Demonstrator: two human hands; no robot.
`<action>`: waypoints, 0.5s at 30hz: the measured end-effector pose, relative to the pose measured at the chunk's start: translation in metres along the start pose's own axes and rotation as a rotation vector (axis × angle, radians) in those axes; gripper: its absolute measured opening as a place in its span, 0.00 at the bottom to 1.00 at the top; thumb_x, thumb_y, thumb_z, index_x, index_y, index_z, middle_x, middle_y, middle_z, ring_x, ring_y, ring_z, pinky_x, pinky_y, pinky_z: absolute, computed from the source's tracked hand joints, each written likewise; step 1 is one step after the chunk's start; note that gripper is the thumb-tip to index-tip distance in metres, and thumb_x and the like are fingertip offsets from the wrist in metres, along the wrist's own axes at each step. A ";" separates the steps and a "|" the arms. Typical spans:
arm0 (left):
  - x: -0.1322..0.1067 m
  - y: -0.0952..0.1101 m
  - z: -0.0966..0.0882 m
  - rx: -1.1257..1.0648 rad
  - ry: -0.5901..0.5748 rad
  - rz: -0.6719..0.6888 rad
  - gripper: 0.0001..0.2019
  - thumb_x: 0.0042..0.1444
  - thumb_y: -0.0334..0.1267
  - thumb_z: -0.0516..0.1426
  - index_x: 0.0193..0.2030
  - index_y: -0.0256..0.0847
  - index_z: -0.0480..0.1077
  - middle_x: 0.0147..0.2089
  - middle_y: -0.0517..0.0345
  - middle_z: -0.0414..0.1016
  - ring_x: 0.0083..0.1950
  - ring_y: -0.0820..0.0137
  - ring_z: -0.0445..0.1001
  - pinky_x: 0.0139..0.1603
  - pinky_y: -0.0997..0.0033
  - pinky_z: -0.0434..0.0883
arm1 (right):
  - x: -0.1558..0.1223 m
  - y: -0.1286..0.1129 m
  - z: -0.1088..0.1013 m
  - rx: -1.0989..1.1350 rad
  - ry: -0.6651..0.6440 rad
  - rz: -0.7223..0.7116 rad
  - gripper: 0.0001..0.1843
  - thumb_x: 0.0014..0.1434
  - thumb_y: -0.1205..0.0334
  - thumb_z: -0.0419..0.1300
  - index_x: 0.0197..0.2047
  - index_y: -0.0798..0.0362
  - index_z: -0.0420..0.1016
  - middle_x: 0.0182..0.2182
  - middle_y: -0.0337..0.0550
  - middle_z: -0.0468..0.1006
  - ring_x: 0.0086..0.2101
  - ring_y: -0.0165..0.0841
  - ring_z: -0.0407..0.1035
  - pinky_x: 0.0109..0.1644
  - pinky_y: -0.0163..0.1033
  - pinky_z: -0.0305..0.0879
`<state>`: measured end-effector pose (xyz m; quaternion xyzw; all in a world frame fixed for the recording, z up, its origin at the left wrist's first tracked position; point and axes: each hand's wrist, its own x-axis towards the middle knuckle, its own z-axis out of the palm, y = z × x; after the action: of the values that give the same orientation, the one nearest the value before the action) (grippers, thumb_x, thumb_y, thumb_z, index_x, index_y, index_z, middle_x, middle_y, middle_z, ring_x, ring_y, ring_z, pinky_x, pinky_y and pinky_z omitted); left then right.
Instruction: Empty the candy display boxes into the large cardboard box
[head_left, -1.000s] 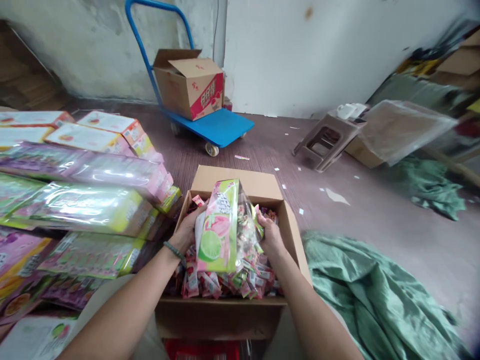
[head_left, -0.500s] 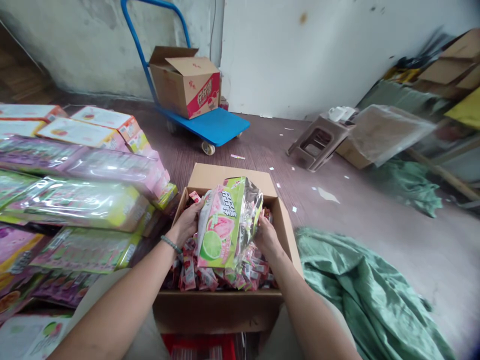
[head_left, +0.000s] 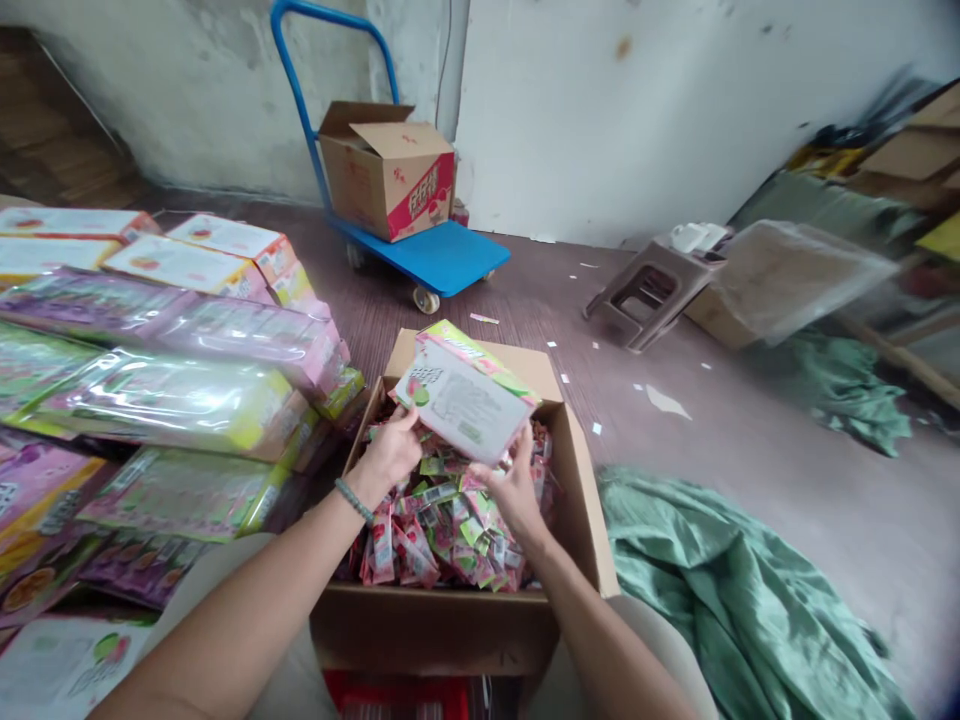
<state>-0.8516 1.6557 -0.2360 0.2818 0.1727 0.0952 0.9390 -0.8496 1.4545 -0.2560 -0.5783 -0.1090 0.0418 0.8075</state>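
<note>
Between my two hands is a printed snack box (head_left: 469, 400), held tilted with its pale back panel toward me and a green edge at the top. My left hand (head_left: 395, 450) grips its lower left corner; a beaded bracelet circles that wrist. At the lower right corner, my right hand (head_left: 514, 490) has thumb and fingers closed on it. Below them stands an open cardboard carton (head_left: 581, 490) between my knees. Inside it lie many small pink and green sachets (head_left: 450, 530), loosely heaped.
Stacked snack boxes (head_left: 172, 395) in clear wrap rise at the left. A blue trolley (head_left: 450, 255) carries an open carton (head_left: 386, 180) by the wall. Green cloth (head_left: 720, 590) lies at the right, a tipped stool (head_left: 649, 290) beyond it. Paper scraps (head_left: 666, 402) dot the floor.
The snack box has turned from its colourful front to its pale back and tilted away. More green sachets now show on the heap in the carton. Both hands have shifted their grip.
</note>
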 end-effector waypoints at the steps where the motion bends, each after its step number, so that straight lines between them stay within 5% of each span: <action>1: -0.007 -0.001 0.005 0.044 -0.086 -0.025 0.20 0.64 0.23 0.55 0.59 0.46 0.74 0.47 0.58 0.84 0.46 0.68 0.82 0.57 0.64 0.76 | 0.006 -0.003 -0.003 0.043 0.046 -0.011 0.63 0.42 0.51 0.80 0.74 0.42 0.50 0.69 0.50 0.62 0.66 0.47 0.61 0.69 0.54 0.61; 6: -0.024 0.002 0.009 0.357 -0.279 -0.101 0.06 0.55 0.25 0.66 0.38 0.38 0.79 0.34 0.57 0.81 0.37 0.67 0.79 0.45 0.68 0.77 | 0.027 -0.029 -0.030 0.197 0.040 -0.118 0.44 0.56 0.46 0.71 0.71 0.42 0.59 0.64 0.46 0.70 0.64 0.44 0.64 0.68 0.54 0.63; 10: -0.026 0.006 0.010 0.415 -0.288 0.004 0.16 0.47 0.21 0.68 0.43 0.39 0.80 0.38 0.57 0.83 0.39 0.67 0.79 0.42 0.72 0.74 | 0.016 -0.038 -0.037 0.026 0.146 -0.238 0.40 0.57 0.47 0.70 0.70 0.41 0.63 0.65 0.42 0.70 0.66 0.42 0.60 0.69 0.50 0.61; 15: -0.032 0.022 0.013 0.255 -0.336 -0.079 0.17 0.41 0.16 0.63 0.37 0.36 0.77 0.36 0.55 0.82 0.37 0.66 0.80 0.41 0.70 0.75 | -0.001 -0.042 -0.030 -0.082 0.055 -0.114 0.35 0.58 0.47 0.70 0.66 0.42 0.68 0.64 0.40 0.70 0.68 0.39 0.57 0.73 0.46 0.56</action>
<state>-0.8775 1.6582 -0.2049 0.4033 0.0353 -0.0124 0.9143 -0.8465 1.4123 -0.2259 -0.6047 -0.1213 -0.0248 0.7867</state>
